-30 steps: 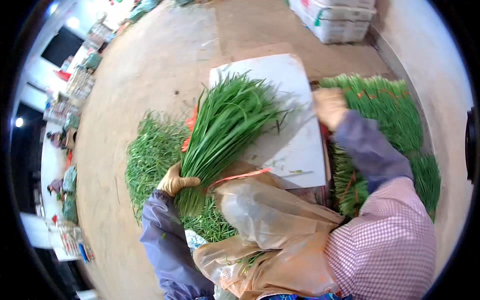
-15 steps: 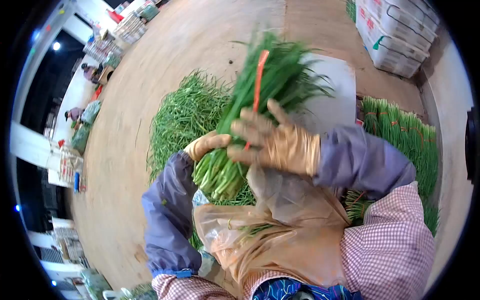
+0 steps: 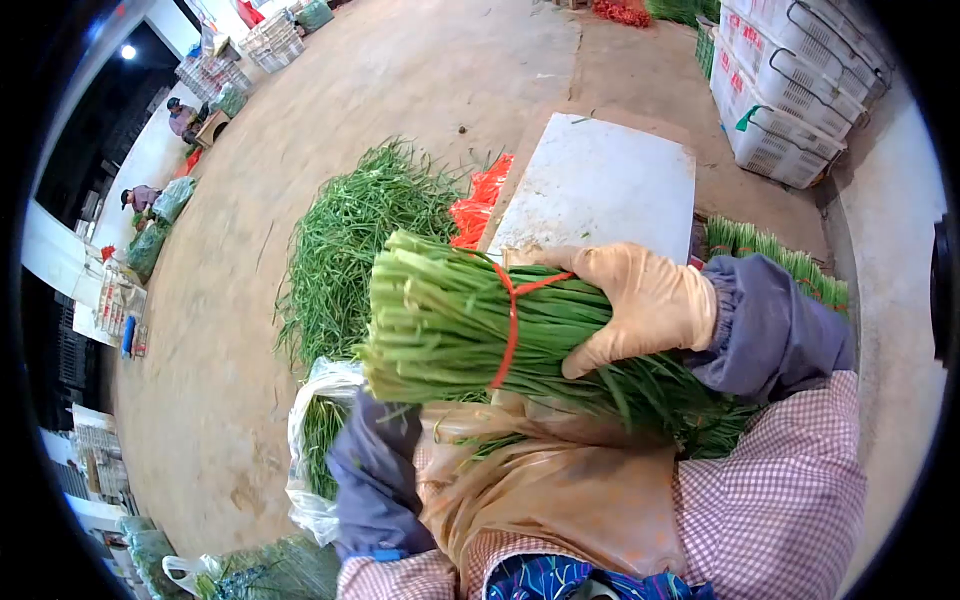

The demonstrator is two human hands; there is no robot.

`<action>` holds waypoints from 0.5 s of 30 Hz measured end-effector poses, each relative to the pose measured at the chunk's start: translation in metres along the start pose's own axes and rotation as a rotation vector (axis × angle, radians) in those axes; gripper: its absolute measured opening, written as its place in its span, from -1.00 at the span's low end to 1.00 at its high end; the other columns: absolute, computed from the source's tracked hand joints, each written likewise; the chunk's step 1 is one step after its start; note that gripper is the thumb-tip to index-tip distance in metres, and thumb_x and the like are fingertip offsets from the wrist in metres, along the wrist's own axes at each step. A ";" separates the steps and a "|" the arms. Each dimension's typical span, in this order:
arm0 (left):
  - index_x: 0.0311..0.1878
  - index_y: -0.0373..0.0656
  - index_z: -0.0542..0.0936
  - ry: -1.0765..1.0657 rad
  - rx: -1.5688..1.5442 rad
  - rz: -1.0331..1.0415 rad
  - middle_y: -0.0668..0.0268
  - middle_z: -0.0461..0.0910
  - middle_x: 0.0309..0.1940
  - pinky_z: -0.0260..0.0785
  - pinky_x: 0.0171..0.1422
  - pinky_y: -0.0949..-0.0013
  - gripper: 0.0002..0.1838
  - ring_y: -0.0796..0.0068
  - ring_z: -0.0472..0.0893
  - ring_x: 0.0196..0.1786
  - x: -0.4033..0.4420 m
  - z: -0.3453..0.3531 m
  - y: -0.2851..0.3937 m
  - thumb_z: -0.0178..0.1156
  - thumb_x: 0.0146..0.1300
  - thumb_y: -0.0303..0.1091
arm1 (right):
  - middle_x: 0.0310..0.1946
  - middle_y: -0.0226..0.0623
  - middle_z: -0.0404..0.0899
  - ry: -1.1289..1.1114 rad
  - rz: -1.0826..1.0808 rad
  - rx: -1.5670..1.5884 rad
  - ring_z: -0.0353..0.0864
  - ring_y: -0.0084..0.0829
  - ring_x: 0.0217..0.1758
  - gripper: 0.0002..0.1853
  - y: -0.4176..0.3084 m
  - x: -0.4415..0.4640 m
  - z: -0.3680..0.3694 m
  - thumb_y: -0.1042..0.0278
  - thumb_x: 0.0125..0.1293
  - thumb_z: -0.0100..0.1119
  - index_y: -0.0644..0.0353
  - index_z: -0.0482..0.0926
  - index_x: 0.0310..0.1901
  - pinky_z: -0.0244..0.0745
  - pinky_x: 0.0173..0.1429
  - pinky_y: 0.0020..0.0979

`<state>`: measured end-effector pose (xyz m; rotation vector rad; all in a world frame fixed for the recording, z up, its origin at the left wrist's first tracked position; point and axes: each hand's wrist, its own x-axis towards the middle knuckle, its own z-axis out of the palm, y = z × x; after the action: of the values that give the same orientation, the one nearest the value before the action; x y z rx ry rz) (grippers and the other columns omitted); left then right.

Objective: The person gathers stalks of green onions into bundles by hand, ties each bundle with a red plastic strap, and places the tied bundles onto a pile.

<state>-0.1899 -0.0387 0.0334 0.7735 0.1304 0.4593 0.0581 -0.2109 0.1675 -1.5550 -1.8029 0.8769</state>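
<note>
A thick bundle of garlic chives [image 3: 450, 320] lies sideways in front of my chest, pale cut ends at the left and leaves trailing right. A red tie [image 3: 513, 330] circles it, with a loose end running toward my right hand. My right hand [image 3: 645, 305], in a tan glove, is closed over the leafy side, thumb in front and fingers across the top. My left sleeve [image 3: 375, 470] rises to the bundle's underside; the left hand is hidden behind the chives. A tan plastic apron [image 3: 550, 490] covers my front just below.
A white board [image 3: 600, 180] lies ahead, beside red ties [image 3: 482, 200]. Loose greens [image 3: 360, 250] are heaped left, above a plastic bag [image 3: 315, 480]. Tied bundles [image 3: 780, 250] stand right, below stacked white crates [image 3: 785, 90]. Two people [image 3: 140, 198] sit far left.
The bundle has swung from upright to sideways, its cut ends now pointing left. My right hand has closed over the leafy part. My left hand has gone out of sight behind the bundle.
</note>
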 end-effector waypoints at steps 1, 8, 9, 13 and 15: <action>0.49 -0.09 0.18 0.083 0.017 0.063 0.12 0.30 0.41 0.14 0.53 0.09 -0.23 0.26 0.34 0.40 -0.006 0.022 -0.013 0.11 0.37 0.12 | 0.10 0.08 0.55 -0.050 0.062 0.081 0.57 -0.14 0.18 -0.11 -0.003 0.007 0.001 0.06 -0.10 0.55 0.38 0.41 0.24 0.45 0.25 -0.28; 0.53 -0.10 0.11 0.381 0.015 0.395 0.18 0.29 0.43 0.25 0.48 0.05 0.16 0.12 0.37 0.40 -0.059 0.035 -0.056 0.35 0.01 0.39 | -0.17 0.12 0.64 0.078 -0.167 -0.185 0.64 -0.02 -0.01 -0.14 0.007 0.052 0.082 -0.31 -0.01 0.39 0.33 0.55 0.12 0.51 0.07 -0.18; 0.51 -0.12 0.15 0.396 -0.026 0.483 0.17 0.33 0.40 0.30 0.45 0.01 0.13 0.14 0.42 0.37 -0.061 0.036 -0.051 0.34 0.02 0.38 | -0.18 0.12 0.64 0.016 -0.194 -0.275 0.65 -0.01 -0.02 -0.15 -0.004 0.055 0.074 -0.33 0.02 0.35 0.33 0.57 0.12 0.52 0.05 -0.18; 0.49 -0.09 0.20 0.440 -0.222 0.511 0.17 0.40 0.35 0.36 0.40 -0.05 0.05 0.15 0.49 0.30 -0.086 0.010 -0.055 0.34 0.06 0.33 | -0.15 0.00 0.66 -0.031 -0.145 0.012 0.66 -0.17 -0.04 -0.45 0.000 0.066 0.068 -0.02 0.32 0.22 0.36 0.57 0.08 0.52 0.06 -0.25; 0.49 -0.08 0.21 0.376 -0.288 0.544 0.18 0.40 0.35 0.36 0.40 -0.05 0.03 0.15 0.49 0.30 -0.091 0.007 -0.054 0.34 0.08 0.31 | -0.14 -0.18 0.68 0.023 -0.073 0.174 0.63 -0.42 -0.04 -0.62 -0.020 0.070 0.059 0.22 0.40 0.22 0.38 0.57 0.07 0.51 0.05 -0.39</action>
<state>-0.2501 -0.1170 -0.0041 0.4229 0.1991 1.1149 -0.0104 -0.1496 0.1488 -1.3763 -1.7080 0.9505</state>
